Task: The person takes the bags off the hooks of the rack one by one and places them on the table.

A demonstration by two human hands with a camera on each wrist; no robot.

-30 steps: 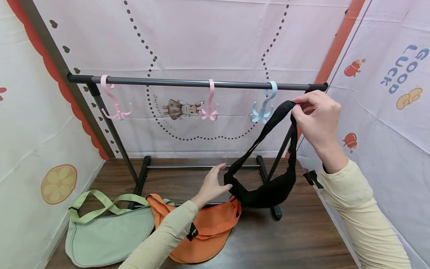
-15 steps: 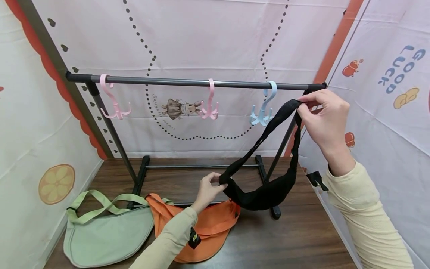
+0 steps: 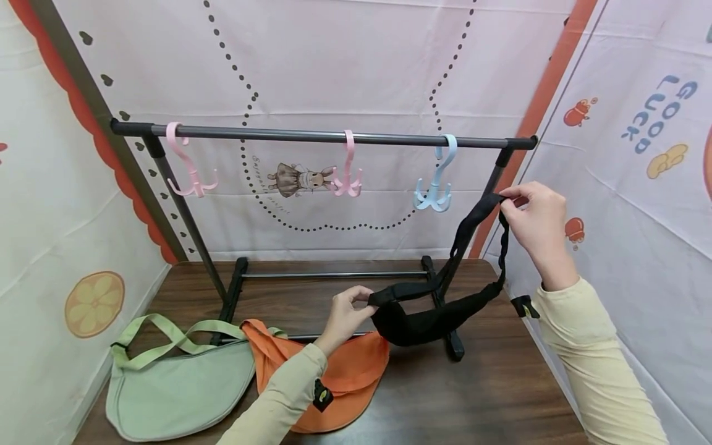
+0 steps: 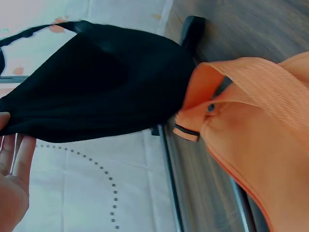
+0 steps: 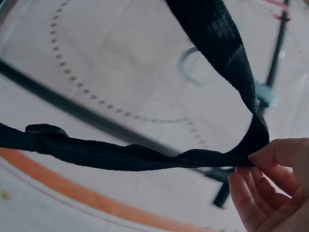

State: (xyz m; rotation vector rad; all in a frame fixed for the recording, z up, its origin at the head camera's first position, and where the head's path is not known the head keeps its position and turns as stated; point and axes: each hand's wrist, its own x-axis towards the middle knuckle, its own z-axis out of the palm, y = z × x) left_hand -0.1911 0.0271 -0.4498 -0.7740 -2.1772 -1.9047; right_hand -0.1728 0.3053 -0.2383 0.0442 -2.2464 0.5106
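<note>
A black bag [image 3: 428, 324] with a long black strap [image 5: 111, 153] hangs between both hands. My right hand [image 3: 536, 225] pinches the strap at its top, beside the rack's right post. At the bag's left end, my left hand [image 3: 345, 314] pinches the black fabric between thumb and fingers. In the left wrist view the bag's body [image 4: 101, 82] stretches out from the fingertips, overlapping the orange bag [image 4: 251, 135]. That orange bag lies on the table below my left forearm, partly hidden by it. Left of it lies a light green bag [image 3: 183, 389] with its strap looped behind.
A dark metal rack [image 3: 267, 134] stands on the wooden table [image 3: 473, 395]. From its bar hang two pink hooks [image 3: 191, 173] [image 3: 347, 170] and a light blue hook [image 3: 436, 179], each with several prongs. Printed cloth walls [image 3: 356, 62] enclose the table's back and sides.
My left hand has closed its fingers on the bag's left end, having been beside it spread. My right hand has lowered with the strap, and the bag's loop is drawn flatter and wider.
</note>
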